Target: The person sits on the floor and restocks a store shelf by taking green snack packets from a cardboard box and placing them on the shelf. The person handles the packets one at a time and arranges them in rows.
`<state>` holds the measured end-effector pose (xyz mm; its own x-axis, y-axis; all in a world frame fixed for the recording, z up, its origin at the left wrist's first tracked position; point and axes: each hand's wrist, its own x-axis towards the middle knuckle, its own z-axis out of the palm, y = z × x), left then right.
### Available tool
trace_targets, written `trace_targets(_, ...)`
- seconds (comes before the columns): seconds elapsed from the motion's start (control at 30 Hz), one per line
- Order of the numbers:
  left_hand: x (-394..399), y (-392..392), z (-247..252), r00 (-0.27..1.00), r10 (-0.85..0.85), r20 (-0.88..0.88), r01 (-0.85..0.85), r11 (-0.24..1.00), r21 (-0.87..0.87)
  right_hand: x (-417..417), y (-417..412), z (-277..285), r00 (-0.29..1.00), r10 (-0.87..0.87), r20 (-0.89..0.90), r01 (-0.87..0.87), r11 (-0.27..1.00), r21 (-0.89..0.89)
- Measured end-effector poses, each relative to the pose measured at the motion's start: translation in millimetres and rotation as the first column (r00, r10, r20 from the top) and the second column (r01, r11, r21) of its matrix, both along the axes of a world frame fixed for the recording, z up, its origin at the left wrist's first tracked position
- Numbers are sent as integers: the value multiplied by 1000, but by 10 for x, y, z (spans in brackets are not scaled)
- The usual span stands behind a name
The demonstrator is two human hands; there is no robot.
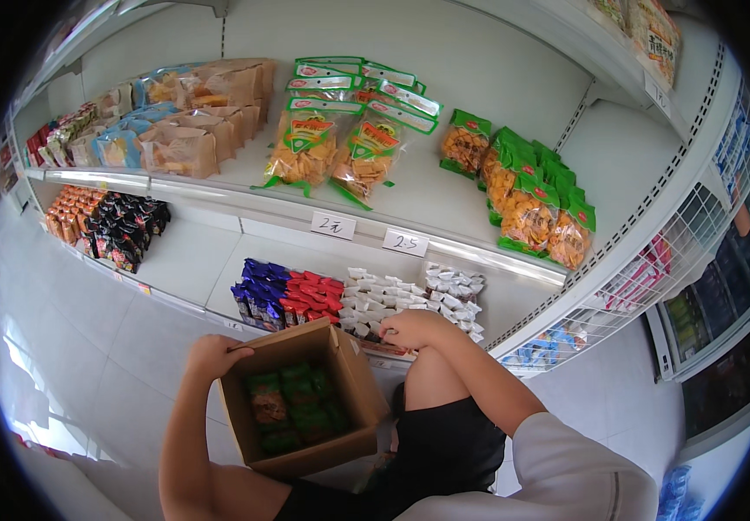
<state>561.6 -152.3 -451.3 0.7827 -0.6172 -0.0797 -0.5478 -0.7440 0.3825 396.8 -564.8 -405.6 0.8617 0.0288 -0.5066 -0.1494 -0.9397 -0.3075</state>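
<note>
My left hand (218,356) grips the upper left rim of an open cardboard box (355,384), thumb over the edge. Deep inside the box lie several green-topped snack bags (296,397), partly in shadow. At the lower shelf's front, my right hand (408,329) has its fingers curled beside white-topped packets (375,299); whether anything is pinched in them cannot be made out. Left of these packets stand red packets (309,293) and dark blue packets (261,286) in rows.
On the upper shelf (440,215) are large clear-and-green snack bags (303,143), smaller green-topped bags (531,202) and brown paper-like bags (179,146). Black packets (124,225) fill the lower left. A wire rack (648,273) flanks the right shelf end. Handwritten price cards (333,225) line the shelf edge.
</note>
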Motion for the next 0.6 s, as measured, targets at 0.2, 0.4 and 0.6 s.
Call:
trace_targets(0.2,-18,-16,62,1000,10,-2,-10,998,57,-23,26,117,998,-58,-11,59,998,10)
trace_targets(0.4,12,-9,-23,1000,2,14,-3,998,57,-31,-22,37,996,-84,-14,84,996,29)
trace_targets(0.6,49,1,-81,999,-3,41,-2,992,126,-39,15,109,998,-67,-1,67,998,19)
